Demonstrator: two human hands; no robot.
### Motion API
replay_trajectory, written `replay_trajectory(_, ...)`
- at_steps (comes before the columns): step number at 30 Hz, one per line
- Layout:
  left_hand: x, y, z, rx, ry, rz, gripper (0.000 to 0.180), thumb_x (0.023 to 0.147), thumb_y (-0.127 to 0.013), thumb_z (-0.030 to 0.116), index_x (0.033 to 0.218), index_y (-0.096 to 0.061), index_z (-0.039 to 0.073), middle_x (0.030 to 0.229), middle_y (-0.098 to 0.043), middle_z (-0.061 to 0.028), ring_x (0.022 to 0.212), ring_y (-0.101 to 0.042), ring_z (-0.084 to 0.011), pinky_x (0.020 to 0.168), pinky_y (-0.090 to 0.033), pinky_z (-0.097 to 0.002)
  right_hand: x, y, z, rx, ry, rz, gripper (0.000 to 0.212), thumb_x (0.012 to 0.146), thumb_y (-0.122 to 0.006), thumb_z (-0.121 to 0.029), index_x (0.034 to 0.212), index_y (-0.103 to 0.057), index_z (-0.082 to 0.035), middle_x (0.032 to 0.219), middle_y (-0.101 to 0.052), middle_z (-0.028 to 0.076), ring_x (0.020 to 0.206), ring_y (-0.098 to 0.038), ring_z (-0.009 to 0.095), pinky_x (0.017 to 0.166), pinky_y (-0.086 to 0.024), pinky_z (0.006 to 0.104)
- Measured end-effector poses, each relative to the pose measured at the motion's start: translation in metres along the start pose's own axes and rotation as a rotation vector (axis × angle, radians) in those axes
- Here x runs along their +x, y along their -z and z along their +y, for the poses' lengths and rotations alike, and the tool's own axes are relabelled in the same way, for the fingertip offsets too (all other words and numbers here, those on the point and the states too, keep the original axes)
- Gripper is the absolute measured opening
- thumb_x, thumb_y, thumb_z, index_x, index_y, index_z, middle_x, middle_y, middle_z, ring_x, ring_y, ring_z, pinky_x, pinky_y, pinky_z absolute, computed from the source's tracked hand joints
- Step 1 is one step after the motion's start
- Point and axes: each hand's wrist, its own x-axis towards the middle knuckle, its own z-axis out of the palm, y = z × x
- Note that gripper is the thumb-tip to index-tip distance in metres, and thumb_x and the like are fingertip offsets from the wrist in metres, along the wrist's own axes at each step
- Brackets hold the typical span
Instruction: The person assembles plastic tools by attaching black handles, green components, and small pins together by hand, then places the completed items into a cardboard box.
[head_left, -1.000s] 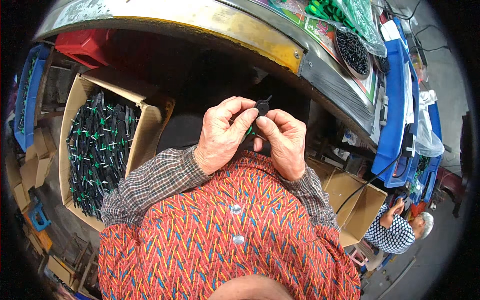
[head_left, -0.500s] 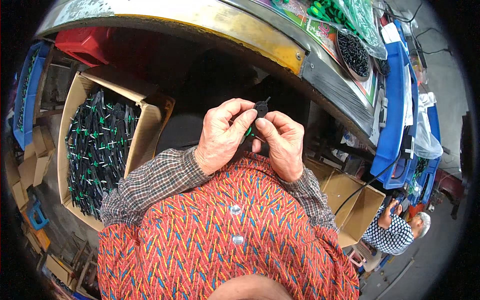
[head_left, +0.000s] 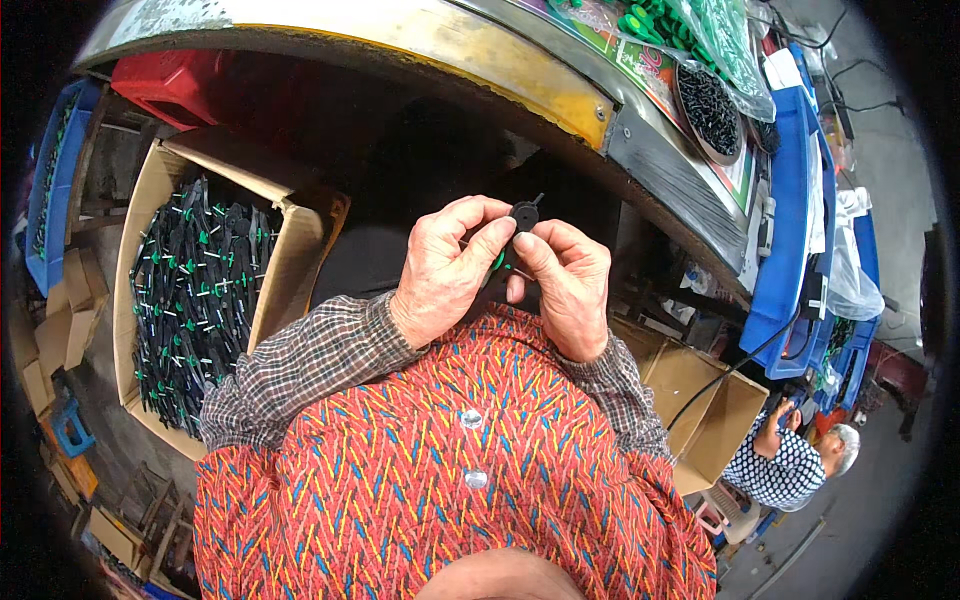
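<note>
Between my two hands, in front of my chest, is a small black plastic part (head_left: pixel 523 214) with a round disc end, a thin prong on top and a bit of green lower down. My left hand (head_left: pixel 448 262) pinches it from the left, thumb against the disc's edge. From the other side my right hand (head_left: pixel 567 283) grips it, thumb tip just below the disc and the fingers curled behind. Much of the part's lower portion is hidden by my fingers. To my left stands a cardboard box (head_left: pixel 128 300) holding many black parts with green and white bits (head_left: pixel 195 300).
A metal-edged worktable (head_left: pixel 420 48) curves across the front. On it are a bowl of small black pieces (head_left: pixel 710 112) and a bag of green parts (head_left: pixel 668 22). Blue bins (head_left: pixel 795 230) stand at right, above an open cardboard box (head_left: pixel 708 415). Another person (head_left: pixel 785 462) sits at far right.
Hardly anything differs. Both hands keep their grip on the black part, which has shifted very slightly to the right.
</note>
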Motion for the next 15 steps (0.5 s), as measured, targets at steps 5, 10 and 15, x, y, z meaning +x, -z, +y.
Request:
replay_trajectory(5,-0.0007,0.0004,0.0020,0.074,-0.016,0.028,0.016,0.094,-0.056,0.011,0.097,-0.063,-0.004,0.081,-0.064,-0.0028,0.070,-0.058,-0.0049,0.060,-0.048,-0.0208,-0.0002,-0.0003,-0.0015,-0.001,-0.004,0.005,0.016,0.091,-0.063,-0.011,0.083,-0.061,0.002,0.069,-0.059,0.001,0.053,-0.055,0.007,0.047,-0.044,0.0193)
replay_trajectory(10,-0.0003,-0.0005,0.0018,0.065,0.013,0.032,0.016,0.094,-0.056,0.011,0.097,-0.063,-0.003,0.081,-0.064,-0.0026,0.068,-0.058,-0.0049,0.059,-0.048,-0.0207,-0.0001,0.0013,0.0026,0.065,-0.051,0.000,0.017,0.092,-0.062,-0.012,0.084,-0.061,0.003,0.070,-0.059,0.002,0.054,-0.055,0.007,0.047,-0.044,0.0193)
replay_trajectory(15,-0.0005,-0.0013,0.0032,0.022,0.018,0.022,0.016,0.095,-0.055,0.010,0.097,-0.062,-0.003,0.080,-0.064,-0.0026,0.066,-0.058,-0.0047,0.057,-0.048,-0.0203,-0.0007,-0.0010,0.0009,0.039,-0.021,0.003,0.016,0.092,-0.062,-0.011,0.086,-0.061,0.003,0.071,-0.059,0.002,0.054,-0.055,0.007,0.047,-0.044,0.0192)
